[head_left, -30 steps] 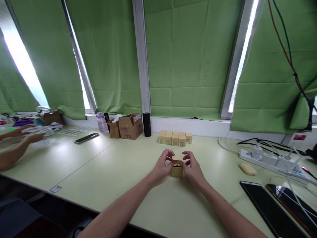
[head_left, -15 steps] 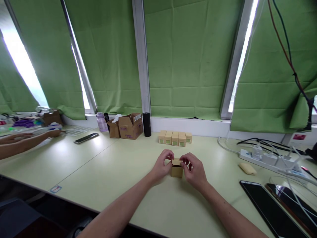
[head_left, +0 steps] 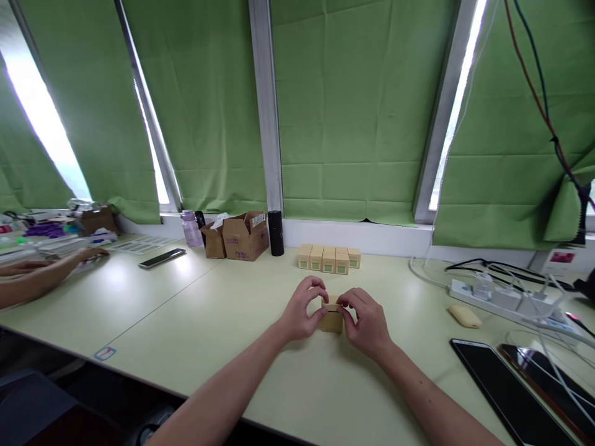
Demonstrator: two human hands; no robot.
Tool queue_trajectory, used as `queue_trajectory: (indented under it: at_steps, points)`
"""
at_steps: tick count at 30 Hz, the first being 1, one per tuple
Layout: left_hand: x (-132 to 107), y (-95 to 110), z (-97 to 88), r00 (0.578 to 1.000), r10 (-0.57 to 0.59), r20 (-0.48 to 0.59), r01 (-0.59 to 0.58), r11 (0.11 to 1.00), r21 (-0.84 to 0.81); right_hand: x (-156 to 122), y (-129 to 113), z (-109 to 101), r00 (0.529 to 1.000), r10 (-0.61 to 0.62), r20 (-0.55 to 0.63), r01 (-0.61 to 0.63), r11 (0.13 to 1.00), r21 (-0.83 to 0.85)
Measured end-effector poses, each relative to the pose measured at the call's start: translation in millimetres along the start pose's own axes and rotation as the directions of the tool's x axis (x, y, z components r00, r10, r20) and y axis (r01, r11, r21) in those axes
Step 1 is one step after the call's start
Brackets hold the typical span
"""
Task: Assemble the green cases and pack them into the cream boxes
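A small brown cardboard box (head_left: 331, 322) stands on the pale table between my two hands. Its lid is nearly down, with a dark gap along the front edge. My left hand (head_left: 304, 311) has thumb and fingertips closed on the box's left side and the lid's left corner. On the opposite side, my right hand (head_left: 365, 319) pinches the lid's right corner with the fingers bent. Farther back stand several small matching boxes (head_left: 329, 260) in a cluster, green-marked labels on their fronts.
Left at the back are a black cylinder (head_left: 276, 233), an open carton (head_left: 245, 237) and a purple bottle (head_left: 191, 228). A dark phone (head_left: 162, 258) lies left. At right are a power strip (head_left: 506, 300), a beige rounded object (head_left: 465, 316) and a tablet (head_left: 502, 390). Another person's arms (head_left: 46, 275) reach in at far left.
The lid has come down slightly, narrowing the dark gap. My fingers have shifted a little at its corners. At far left, the other person's hand has drawn back leftward.
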State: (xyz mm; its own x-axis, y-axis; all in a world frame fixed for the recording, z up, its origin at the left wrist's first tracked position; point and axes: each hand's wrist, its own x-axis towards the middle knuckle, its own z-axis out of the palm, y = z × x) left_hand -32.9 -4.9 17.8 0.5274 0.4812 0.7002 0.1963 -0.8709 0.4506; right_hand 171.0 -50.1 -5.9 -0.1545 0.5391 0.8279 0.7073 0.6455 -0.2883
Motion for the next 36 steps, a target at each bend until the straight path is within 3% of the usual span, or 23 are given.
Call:
queue_trajectory:
  at_steps: [18, 36]
  points:
    - [-1.3, 1.7, 1.7, 0.997, 0.066, -0.025, -0.063, 0.99, 0.124, -0.6, -1.0, -0.2, 0.998, -0.057, -0.009, 0.057, 0.998, 0.0]
    - [-2.0, -1.6, 3.4, 0.997, 0.069, -0.025, -0.066, 0.991, 0.115, -1.6, 1.6, -2.8, 0.997, -0.058, 0.045, 0.056, 0.997, 0.054]
